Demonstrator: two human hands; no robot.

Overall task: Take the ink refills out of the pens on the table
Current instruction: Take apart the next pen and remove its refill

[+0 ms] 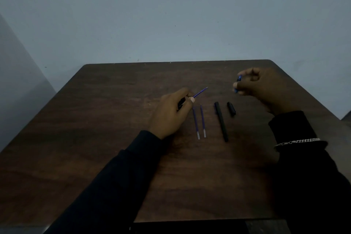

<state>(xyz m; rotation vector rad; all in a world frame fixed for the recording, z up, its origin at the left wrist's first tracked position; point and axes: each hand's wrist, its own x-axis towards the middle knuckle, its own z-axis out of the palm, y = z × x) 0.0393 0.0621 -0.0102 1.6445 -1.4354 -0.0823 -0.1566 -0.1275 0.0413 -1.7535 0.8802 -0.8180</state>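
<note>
No writing, brand or number can be read anywhere in this dim view. The black pen barrel (221, 121), the black cap (231, 109) and the blue refills (195, 122) lying on the counter (114, 119) show no legible marking.

We log two blue refills (196, 122) (202, 120) side by side on bench (114, 138) | black pen (221, 121), black cap (231, 109) just right of them | third refill (200, 92) protruding from barrel (180, 103) in left hand (171, 112) | blue piece (237, 83) in right hand (256, 89)

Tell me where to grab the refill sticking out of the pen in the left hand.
Pinch the refill on its bare blue shaft, just past the left hand gripping the pen, coming from the far right: it points that way, so it should draw straight out.
</note>
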